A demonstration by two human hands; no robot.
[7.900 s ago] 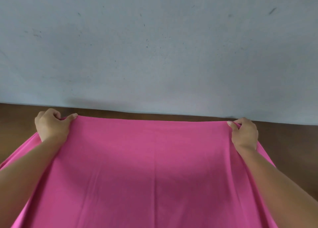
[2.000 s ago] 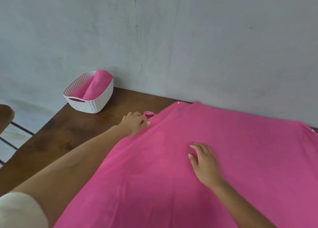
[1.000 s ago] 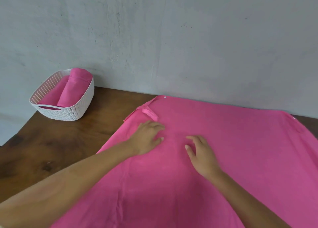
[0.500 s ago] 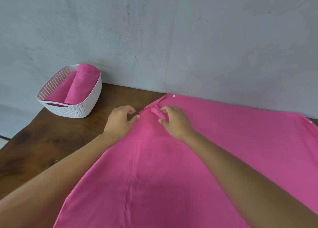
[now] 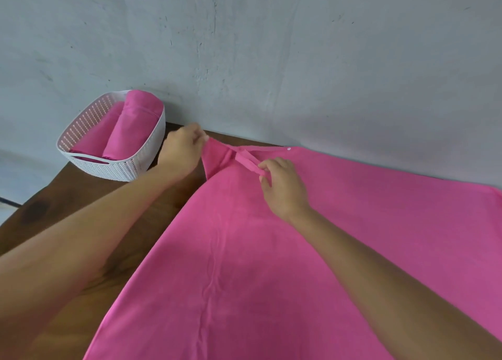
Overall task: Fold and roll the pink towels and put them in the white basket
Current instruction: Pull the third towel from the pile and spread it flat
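Observation:
A large pink towel [image 5: 312, 251] lies spread over the brown table [image 5: 68, 224], reaching from the wall to the near edge. My left hand [image 5: 182, 149] pinches the towel's far left corner and holds it up off the table. My right hand [image 5: 282, 186] grips a narrow pink strap sewn near that corner, pulling it taut. A white snap button [image 5: 288, 148] shows on the far hem. The white basket [image 5: 135, 161] stands at the table's far left corner with two rolled pink towels [image 5: 130, 123] inside.
A grey plaster wall [image 5: 271, 61] runs right behind the table. The table's left edge drops away near the basket, with pale floor beyond it. Bare wood shows between the basket and the towel.
My left hand has lifted the towel's far left corner and pulled it toward the basket. My right hand has drawn the strap out to the right. The view has shifted slightly left.

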